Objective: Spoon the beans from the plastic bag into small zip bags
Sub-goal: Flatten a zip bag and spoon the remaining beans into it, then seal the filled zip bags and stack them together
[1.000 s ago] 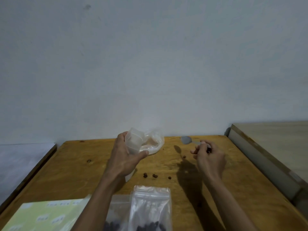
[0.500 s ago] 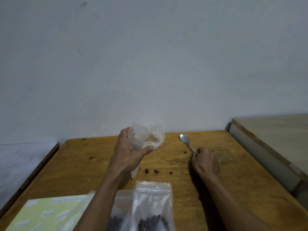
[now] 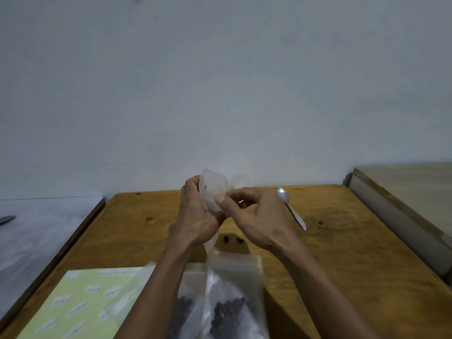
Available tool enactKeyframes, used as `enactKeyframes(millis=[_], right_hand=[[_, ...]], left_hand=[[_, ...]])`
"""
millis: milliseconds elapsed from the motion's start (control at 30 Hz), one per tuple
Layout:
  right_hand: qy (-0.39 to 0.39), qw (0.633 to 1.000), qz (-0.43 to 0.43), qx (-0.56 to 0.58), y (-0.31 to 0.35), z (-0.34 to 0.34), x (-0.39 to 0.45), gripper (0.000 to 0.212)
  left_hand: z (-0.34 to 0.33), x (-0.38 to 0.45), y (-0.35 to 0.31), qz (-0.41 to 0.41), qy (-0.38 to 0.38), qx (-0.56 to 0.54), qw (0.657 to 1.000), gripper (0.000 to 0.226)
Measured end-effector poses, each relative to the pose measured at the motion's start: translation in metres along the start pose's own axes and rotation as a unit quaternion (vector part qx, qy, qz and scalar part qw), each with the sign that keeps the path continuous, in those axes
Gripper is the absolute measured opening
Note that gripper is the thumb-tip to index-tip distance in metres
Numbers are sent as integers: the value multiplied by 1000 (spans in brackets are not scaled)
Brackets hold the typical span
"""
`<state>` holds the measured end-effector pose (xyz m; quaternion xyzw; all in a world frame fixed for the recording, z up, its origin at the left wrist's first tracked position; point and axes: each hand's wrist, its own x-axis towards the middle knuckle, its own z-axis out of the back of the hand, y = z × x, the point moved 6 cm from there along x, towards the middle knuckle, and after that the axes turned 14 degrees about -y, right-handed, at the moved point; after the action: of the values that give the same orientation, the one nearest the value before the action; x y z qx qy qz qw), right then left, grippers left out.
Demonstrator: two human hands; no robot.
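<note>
My left hand (image 3: 198, 214) grips a small clear zip bag (image 3: 212, 189), held upright above the wooden table (image 3: 342, 253). My right hand (image 3: 254, 216) pinches the same bag's right edge with thumb and fingers. A crumpled clear plastic bag (image 3: 238, 182) shows just behind the hands. A metal spoon (image 3: 291, 207) lies on the table to the right of my right hand, untouched. Two zip bags with dark beans (image 3: 230, 299) lie at the near edge between my forearms. A few loose beans (image 3: 232, 239) lie under the hands.
A pale green sheet with labels (image 3: 80, 307) lies at the near left. A grey surface (image 3: 36, 231) adjoins the table on the left, a light wooden one (image 3: 411, 192) on the right. A plain wall stands behind.
My right hand let go of the spoon on the table and moved left to pinch the small zip bag held by my left hand.
</note>
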<state>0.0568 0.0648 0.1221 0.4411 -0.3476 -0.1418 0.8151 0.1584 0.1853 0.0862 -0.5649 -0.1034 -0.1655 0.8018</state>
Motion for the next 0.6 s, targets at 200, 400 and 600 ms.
enactKeyframes(millis=[200, 400, 600], right_hand=[[-29, 999, 16, -17, 5, -10, -1, 21], [-49, 999, 21, 0, 5, -4, -7, 19], [83, 966, -138, 204, -5, -30, -29, 14]], left_hand=[[31, -13, -1, 13, 1, -4, 1000, 110], [64, -22, 1, 66, 32, -153, 986, 40], [74, -34, 11, 105, 38, -202, 973, 36]])
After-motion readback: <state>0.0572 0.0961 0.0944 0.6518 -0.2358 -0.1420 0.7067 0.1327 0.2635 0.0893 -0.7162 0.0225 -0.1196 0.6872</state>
